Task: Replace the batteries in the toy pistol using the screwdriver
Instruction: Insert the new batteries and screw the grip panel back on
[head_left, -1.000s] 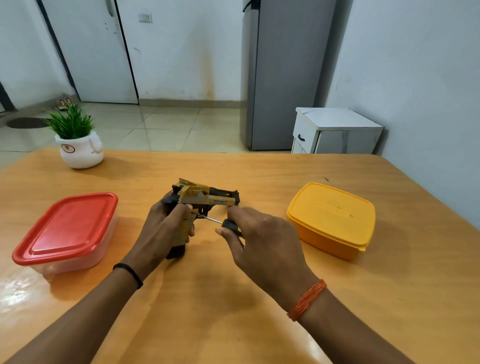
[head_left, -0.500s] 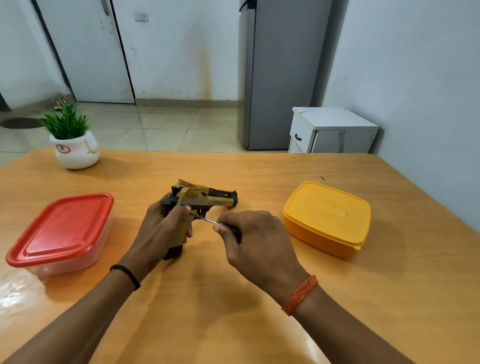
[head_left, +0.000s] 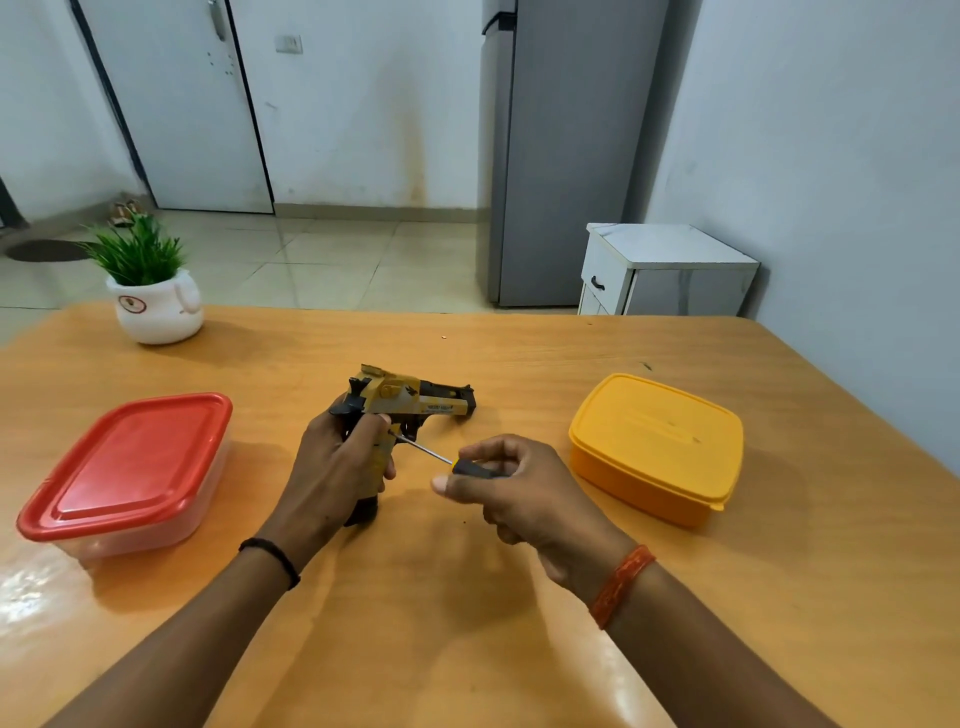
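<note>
A yellow and black toy pistol (head_left: 410, 402) stands on its grip at the middle of the wooden table (head_left: 467, 597), barrel pointing right. My left hand (head_left: 335, 470) wraps around the grip and hides most of it. A small screwdriver (head_left: 441, 460) with a thin metal shaft and black and yellow handle is pinched in the fingers of my right hand (head_left: 519, 493). Its tip rests against the grip just below the trigger. No batteries show.
A clear box with a red lid (head_left: 132, 467) sits at the left, a closed yellow box (head_left: 657, 447) at the right. A white pot with a green plant (head_left: 156, 301) stands at the far left. Beyond the table are a fridge (head_left: 556, 150) and a white cabinet (head_left: 665, 270).
My right hand has turned on the screwdriver handle, fingers shifting from over it to pinching it with the thumb forward. The pistol and my left hand stay in place.
</note>
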